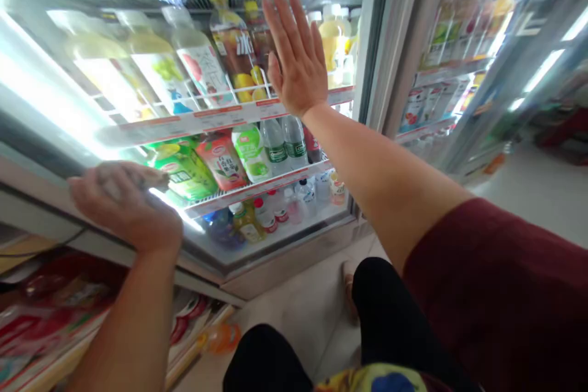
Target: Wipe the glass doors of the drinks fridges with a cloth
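Note:
My right hand is stretched flat, fingers up and spread a little, in front of the upper bottle shelf of a lit drinks fridge. It looks laid against the glass door, though contact is hard to make out. Lower left, my left hand is smeared by motion, its fingers closed around a crumpled greyish cloth near the fridge's left edge. Behind the glass stand a bottle of iced tea with a yellow cap, pale juice bottles, and green and red drink packs.
A metal door frame runs along the right, with another drinks fridge beyond it. At lower left is a shelf with red packages. An orange bottle lies on the floor near my knees.

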A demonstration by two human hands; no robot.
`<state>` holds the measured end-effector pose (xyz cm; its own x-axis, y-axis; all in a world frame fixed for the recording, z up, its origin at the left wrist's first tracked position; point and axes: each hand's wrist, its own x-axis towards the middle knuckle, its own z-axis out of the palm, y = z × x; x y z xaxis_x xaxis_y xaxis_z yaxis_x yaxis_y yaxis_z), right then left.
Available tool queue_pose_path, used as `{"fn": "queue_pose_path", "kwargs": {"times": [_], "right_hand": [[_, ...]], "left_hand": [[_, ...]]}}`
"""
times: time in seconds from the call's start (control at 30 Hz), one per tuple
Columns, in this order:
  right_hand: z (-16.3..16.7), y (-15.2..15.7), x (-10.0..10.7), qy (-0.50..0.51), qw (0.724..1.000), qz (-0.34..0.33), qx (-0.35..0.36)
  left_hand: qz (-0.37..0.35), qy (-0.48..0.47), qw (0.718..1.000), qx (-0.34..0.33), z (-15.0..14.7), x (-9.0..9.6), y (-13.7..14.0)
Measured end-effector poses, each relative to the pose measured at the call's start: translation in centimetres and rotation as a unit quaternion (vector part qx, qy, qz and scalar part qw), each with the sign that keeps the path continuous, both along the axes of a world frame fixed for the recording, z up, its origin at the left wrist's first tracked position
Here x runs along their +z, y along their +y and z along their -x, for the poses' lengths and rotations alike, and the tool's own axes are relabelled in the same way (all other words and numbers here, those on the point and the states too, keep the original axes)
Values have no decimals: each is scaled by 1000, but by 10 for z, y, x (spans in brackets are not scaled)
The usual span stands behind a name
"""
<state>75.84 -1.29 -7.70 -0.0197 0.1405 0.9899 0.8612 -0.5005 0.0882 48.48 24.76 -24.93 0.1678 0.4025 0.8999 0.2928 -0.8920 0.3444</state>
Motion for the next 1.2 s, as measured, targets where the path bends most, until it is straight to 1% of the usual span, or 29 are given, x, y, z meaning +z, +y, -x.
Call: {"fn": "queue_pose_path", "kwargs": {"times": [0.03,0.07,0.1,0.17,0.2,0.23,0.27,0.3,0.33,0.37,0.47,0.53,0.57,0.6,0.7,0.73,0.77,0.8,0.83,0.87,0.97,1.0,1.03,1.07,1.1,1.2], "right_hand": [[-1,0,0,0,1000,-1,7],[-1,1,0,0,1000,0,9],[0,1,-1,0,1000,2,7],[2,2,-2,-8,1000,2,-10],[3,2,-2,-17,1000,1,-21],[4,2,-3,-24,999,0,-32],[3,3,-3,-30,999,-1,-42],[3,3,-3,-34,998,-1,-49],[1,4,-3,-34,998,-1,-53],[-1,5,-2,-31,998,-3,-52],[-5,6,-1,-23,999,-9,-36],[-4,5,-1,-23,999,-7,-32],[-3,4,-1,-21,999,-3,-33],[-1,3,-1,-20,999,3,-35],[5,0,0,-4,999,16,-35],[6,0,0,3,999,19,-36],[6,0,1,9,999,18,-38],[6,0,1,13,999,16,-43],[5,1,1,14,999,16,-49],[4,2,2,11,998,16,-52],[0,3,1,-6,999,14,-50],[0,3,1,-9,999,12,-47],[0,3,0,-11,999,9,-46],[1,2,0,-14,999,7,-47],[2,2,0,-15,999,7,-49],[8,-1,-1,-8,999,14,-50]], "left_hand": [[-24,13,999,23,-1,-4,-6],[-44,34,997,48,-3,-15,-14],[-52,57,995,64,-3,-31,-24],[3,107,994,36,-4,-72,-45],[17,124,992,24,-3,-91,-53],[27,135,990,15,-2,-106,-58],[32,143,989,8,-1,-116,-60],[30,147,989,5,-1,-120,-59],[26,147,989,6,0,-119,-54],[21,141,990,10,1,-113,-48],[4,103,994,37,0,-83,-27],[-1,80,996,48,-2,-71,-24],[-1,77,996,44,-4,-71,-27],[1,82,996,34,-5,-75,-33],[7,112,994,-9,-10,-97,-53],[8,116,993,-16,-11,-101,-57],[8,116,993,-18,-13,-100,-58],[6,112,994,-17,-15,-94,-56],[3,103,995,-12,-17,-83,-51],[-1,90,996,-4,-18,-67,-43],[-29,23,999,24,-24,-11,-20],[-44,7,999,27,-26,3,-16],[-56,-8,998,30,-28,11,-16],[-68,-16,997,29,-31,14,-18],[-80,-18,996,26,-33,10,-23],[-85,-2,996,7,-37,-14,-40]]}}
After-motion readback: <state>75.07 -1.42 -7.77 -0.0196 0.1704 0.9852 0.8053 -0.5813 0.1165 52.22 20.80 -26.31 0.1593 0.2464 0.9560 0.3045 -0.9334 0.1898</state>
